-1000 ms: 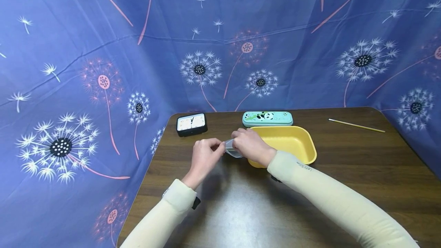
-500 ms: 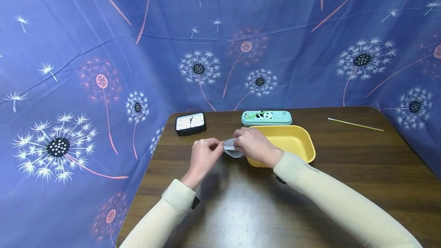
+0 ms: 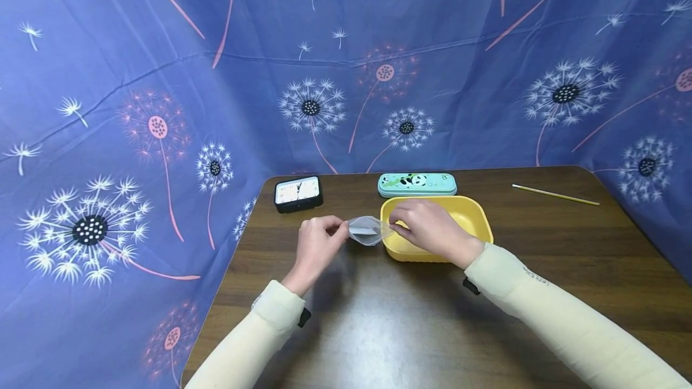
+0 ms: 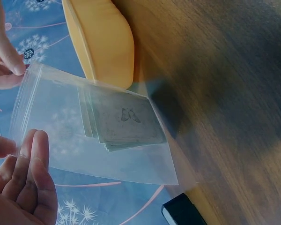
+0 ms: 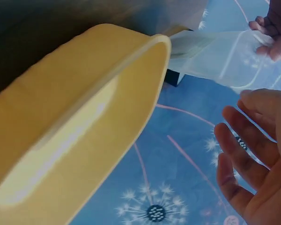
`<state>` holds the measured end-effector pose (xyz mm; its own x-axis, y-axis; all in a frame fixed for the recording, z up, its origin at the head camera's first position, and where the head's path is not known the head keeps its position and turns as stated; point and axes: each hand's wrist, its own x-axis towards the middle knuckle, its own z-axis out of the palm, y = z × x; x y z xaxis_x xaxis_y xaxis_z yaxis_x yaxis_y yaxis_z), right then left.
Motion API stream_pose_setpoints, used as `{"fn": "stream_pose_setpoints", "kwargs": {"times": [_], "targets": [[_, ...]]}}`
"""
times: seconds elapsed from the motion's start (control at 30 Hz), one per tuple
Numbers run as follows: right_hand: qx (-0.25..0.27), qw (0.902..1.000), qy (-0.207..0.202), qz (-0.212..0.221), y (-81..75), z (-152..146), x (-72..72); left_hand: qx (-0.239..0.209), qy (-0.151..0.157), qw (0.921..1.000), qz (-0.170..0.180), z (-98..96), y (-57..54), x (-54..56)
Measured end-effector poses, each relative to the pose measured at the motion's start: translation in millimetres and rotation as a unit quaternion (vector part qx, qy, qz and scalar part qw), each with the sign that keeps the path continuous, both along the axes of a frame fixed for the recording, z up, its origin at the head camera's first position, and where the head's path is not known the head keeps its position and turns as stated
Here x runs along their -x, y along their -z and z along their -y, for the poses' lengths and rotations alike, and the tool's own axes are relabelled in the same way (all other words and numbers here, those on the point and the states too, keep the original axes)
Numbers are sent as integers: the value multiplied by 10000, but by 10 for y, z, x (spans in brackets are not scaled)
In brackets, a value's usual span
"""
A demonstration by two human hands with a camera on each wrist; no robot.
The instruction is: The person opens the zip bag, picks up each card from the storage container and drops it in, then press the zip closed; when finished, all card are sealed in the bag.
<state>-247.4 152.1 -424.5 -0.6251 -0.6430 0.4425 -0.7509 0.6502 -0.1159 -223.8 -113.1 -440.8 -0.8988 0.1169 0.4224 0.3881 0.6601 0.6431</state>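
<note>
A clear zip-lock bag (image 3: 365,232) hangs over the table with its mouth spread wide. My left hand (image 3: 321,244) pinches one side of the mouth, thumb against fingers, as the left wrist view shows too. At the opposite corner the thumb and fingertip of my right hand (image 3: 432,230) pinch the rim, with the other fingers loosely bent in the right wrist view. Several flat cards (image 4: 126,117) lie stacked low in the bag; the front one bears a small butterfly drawing. Below my right hand stands a yellow plastic basin (image 3: 470,221).
Behind the basin lies a mint pencil case (image 3: 417,184) with a panda print. A black desk clock (image 3: 298,193) stands at the back left. On the right of the wooden table (image 3: 540,293) lies a thin yellowish pencil (image 3: 555,194). A blue dandelion-print cloth (image 3: 465,77) hangs around.
My right hand has moved right, over the basin, from close beside the left hand. The bag's mouth has widened between them. The left hand has stayed nearly in place.
</note>
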Motion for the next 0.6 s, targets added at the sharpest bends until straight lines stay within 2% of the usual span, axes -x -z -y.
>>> {"fn": "stream_pose_setpoints", "kwargs": {"times": [0.17, 0.3, 0.6], "targets": [[4, 9980, 288, 556, 72, -20, -4, -117, -46, 9999, 96, 7, 0, 11], [195, 9945, 338, 969, 136, 60, 27, -428, -104, 9988, 220, 35, -3, 33], [1061, 9867, 421, 1161, 160, 177, 89, -1187, -121, 9917, 488, 176, -83, 55]]}}
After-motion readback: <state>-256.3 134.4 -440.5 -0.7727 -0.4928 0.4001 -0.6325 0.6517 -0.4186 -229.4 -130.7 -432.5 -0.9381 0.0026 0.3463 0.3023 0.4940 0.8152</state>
